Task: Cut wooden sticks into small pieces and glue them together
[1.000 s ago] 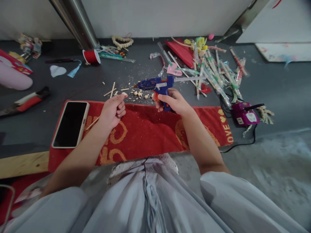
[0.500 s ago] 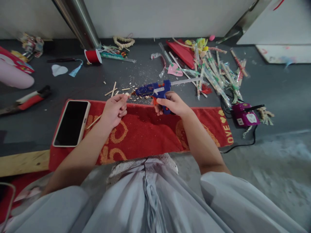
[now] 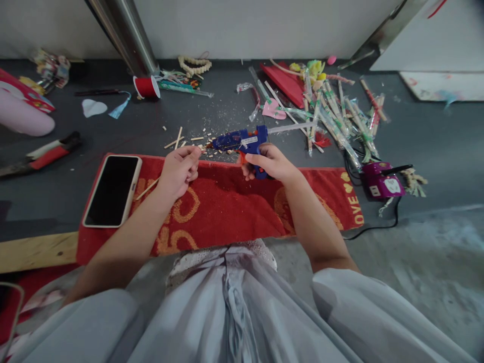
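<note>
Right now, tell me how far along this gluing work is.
Looks done: the glue gun has a glue stick in its back, and crumbs suggest some cutting. In hand: the right hand grips the gun; the left hand pinches beside its nozzle, on what is too small to tell. Apparently left: thin sticks lying loose beyond the red towel. How many remain to be glued, I can't tell.

My glue gun (image 3: 242,141) is deep blue with an orange trigger (image 3: 243,158); my towel (image 3: 234,212) glows red with golden-orange swirls and pale-yellow hearts; the spool (image 3: 147,87) shows red thread between white ends.
</note>
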Motion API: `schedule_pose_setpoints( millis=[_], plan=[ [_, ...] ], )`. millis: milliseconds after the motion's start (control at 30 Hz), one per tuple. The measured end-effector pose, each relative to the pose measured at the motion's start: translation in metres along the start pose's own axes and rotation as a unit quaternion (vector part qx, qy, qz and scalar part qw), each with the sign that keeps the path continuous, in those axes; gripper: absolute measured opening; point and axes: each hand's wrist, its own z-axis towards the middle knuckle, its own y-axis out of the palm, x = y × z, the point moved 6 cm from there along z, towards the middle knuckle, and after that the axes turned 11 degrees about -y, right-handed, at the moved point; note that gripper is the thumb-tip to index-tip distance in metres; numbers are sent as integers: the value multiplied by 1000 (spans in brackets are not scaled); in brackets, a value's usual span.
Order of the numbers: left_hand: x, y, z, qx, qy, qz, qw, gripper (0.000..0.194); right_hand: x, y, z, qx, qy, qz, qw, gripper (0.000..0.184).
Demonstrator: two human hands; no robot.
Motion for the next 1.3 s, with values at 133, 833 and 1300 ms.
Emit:
schedule_pose_setpoints(
  millis=[133, 833, 1300],
  plan=[
    [0, 0, 0, -7, 2, -5, 1000, 13, 1, 0, 0, -3, -2, 0, 1000, 36],
    [-2, -2, 1, 9, -9, 21, 1000, 11, 5, 0, 1, -9, 8, -24, 1000, 36],
    [-2, -1, 1, 8, -7, 14, 1000, 15, 5, -1, 0, 3, 23, -20, 1000, 37]
  ],
)
